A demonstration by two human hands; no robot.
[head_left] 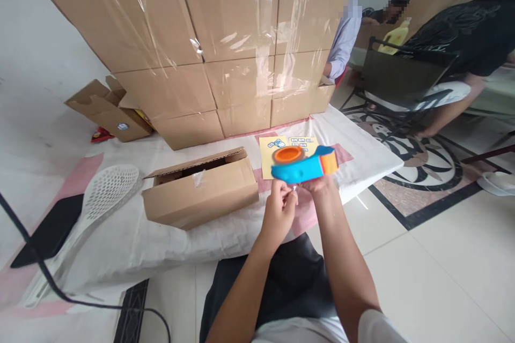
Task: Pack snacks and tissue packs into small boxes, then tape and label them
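A bright blue and orange plastic piece (300, 170) with a round orange ring is held up in front of me over the table; its exact kind is unclear. My right hand (319, 183) is behind and below it, gripping it, with most fingers hidden. Just beneath its left end, my left hand (280, 206) is closed, thumb and fingers pinched near a small shiny bit that I cannot make out. Partly behind the piece, a yellow sheet (267, 158) with blue drawings lies on the cloth.
A brown carton (201, 193) with a slit top stands left of my hands. Taped cardboard (237, 27) forms a wall behind. A white slotted paddle (110, 187), a black flat object (52, 230) and an opened box (116, 115) are farther left. People sit beyond, right.
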